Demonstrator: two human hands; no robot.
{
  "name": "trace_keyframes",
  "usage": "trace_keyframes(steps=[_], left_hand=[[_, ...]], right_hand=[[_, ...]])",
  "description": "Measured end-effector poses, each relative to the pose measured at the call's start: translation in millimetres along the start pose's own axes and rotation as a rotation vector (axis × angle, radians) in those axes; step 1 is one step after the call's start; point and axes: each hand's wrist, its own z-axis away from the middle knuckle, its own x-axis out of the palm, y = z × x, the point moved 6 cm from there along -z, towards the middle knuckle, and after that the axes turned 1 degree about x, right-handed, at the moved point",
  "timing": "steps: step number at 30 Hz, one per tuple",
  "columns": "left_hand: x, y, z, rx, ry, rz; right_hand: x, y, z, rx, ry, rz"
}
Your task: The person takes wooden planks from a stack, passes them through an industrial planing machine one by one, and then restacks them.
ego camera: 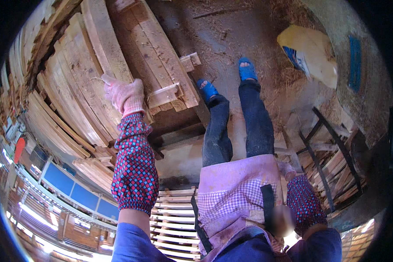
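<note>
My left hand, in a pale pink knitted glove, is closed over the near end of a thick rough-sawn wooden plank. Its fingertips are partly hidden by the hand itself. That plank lies on a stack of sawn boards to the left. My right hand hangs low beside the pink apron. Only part of its glove shows, so its fingers cannot be made out. Both forearms wear patterned red and blue sleeve covers.
Joined planks with short crosspieces lie beside my blue sandals. Sawdust and wood scraps litter the concrete floor. A yellow and white sack lies at the right, above a black metal frame by wood offcuts. Slatted boards are stacked behind me.
</note>
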Motion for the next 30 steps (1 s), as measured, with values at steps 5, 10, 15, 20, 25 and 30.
trace_keyframes(steps=[5,10,15,20,25,30], left_hand=[[-15,-11,0,0.024,0.002,0.257],[-22,-24,-1,-0.041,-0.053,0.306],[-18,-44,-3,-0.07,-0.238,0.466],[-33,-67,69,-0.083,-0.377,1.351],[-126,-13,198,-0.012,-0.494,1.892],[-185,20,299,0.343,-0.09,1.763]], right_hand=[[-52,14,-5,-0.021,0.048,-0.054],[-103,17,-24,-0.073,0.134,-0.114],[-165,5,-73,-0.329,0.319,-0.386],[-310,-28,-4,-0.309,0.928,-0.413],[-320,-167,198,-1.062,0.966,-0.856],[-186,-239,353,-1.077,0.896,-0.46]])
